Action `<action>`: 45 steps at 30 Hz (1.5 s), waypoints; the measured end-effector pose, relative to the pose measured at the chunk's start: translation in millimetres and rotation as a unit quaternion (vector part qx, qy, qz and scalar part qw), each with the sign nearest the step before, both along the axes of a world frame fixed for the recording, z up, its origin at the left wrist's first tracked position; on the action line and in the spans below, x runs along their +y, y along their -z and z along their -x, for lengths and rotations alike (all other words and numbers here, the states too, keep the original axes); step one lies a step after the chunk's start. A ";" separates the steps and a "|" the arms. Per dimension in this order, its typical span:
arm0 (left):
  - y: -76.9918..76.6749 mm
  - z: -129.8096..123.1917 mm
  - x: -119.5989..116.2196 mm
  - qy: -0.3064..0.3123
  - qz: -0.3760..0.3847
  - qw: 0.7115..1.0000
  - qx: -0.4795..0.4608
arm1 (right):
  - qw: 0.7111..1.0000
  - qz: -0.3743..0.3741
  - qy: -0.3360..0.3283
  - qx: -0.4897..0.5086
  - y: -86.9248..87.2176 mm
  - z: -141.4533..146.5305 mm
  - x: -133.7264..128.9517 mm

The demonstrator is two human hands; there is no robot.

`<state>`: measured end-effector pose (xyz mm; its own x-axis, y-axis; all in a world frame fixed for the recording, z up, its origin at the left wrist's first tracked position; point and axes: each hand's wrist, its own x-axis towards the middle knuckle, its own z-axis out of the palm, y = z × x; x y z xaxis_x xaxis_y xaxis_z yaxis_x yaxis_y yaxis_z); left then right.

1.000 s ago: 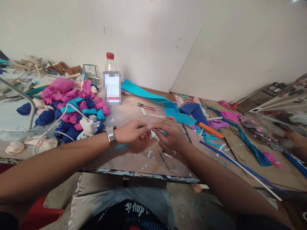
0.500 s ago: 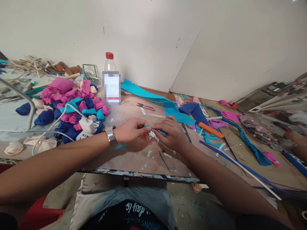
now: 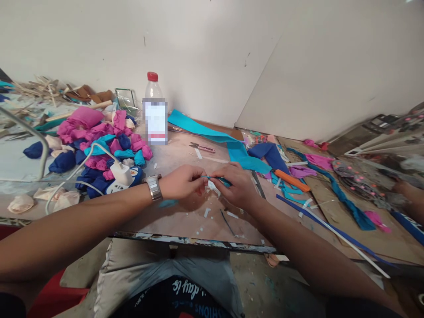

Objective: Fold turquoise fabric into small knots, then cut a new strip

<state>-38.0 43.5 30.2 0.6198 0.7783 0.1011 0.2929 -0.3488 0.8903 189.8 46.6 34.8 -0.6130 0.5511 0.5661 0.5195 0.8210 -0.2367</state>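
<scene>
Between my two hands is a small piece of teal fabric (image 3: 225, 181), mostly covered by the fingers. My left hand (image 3: 185, 180), with a metal watch on the wrist, pinches its left end between thumb and forefinger. My right hand (image 3: 236, 183) is closed around the rest of it, thumb toward the left hand. A crumpled white scrap (image 3: 213, 188) shows just below the fingertips; whether it is attached to the fabric I cannot tell. Beyond the hands lie thread snips (image 3: 202, 147) with pink handles and a long turquoise fabric strip (image 3: 202, 130).
Left, a heap of pink, blue and turquoise fabric puffs (image 3: 96, 132) surrounds a white plug (image 3: 121, 173) with its cable. A red-capped bottle (image 3: 155, 115) stands by the wall. Right are an orange-handled cutter (image 3: 291, 180), a white stick (image 3: 351, 243) and cardboard (image 3: 380, 245). Another person's arm (image 3: 412, 194) shows far right.
My left fingers have shifted slightly left and curled tighter, so a thin bit of teal shows between the hands. The right hand stays nearly still; the view shifts a little.
</scene>
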 end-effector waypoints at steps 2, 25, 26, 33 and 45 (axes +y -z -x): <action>1.8 -0.4 2.1 0.014 0.069 0.997 -0.041 | 1.000 -0.010 -0.005 -0.010 -1.0 -0.3 -0.1; -2.3 -0.3 1.3 0.048 0.110 0.990 -0.080 | 0.998 -0.055 -0.009 -0.003 -7.3 1.2 -5.9; -2.2 -0.2 0.7 0.043 0.079 0.994 -0.066 | 0.999 -0.048 -0.008 0.000 -6.6 1.4 -5.8; -3.9 1.7 -3.7 -0.007 -0.087 0.995 0.041 | 0.999 -0.035 -0.022 0.020 0.3 1.1 -2.5; -3.8 0.6 -4.1 0.020 -0.069 0.996 0.044 | 0.999 -0.024 -0.034 0.022 4.4 0.1 0.5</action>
<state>-38.6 39.4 34.1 0.6610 0.7352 0.1501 0.3506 -0.4795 0.8044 189.7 47.2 30.4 -0.6222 0.4810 0.6177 0.4523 0.8649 -0.2178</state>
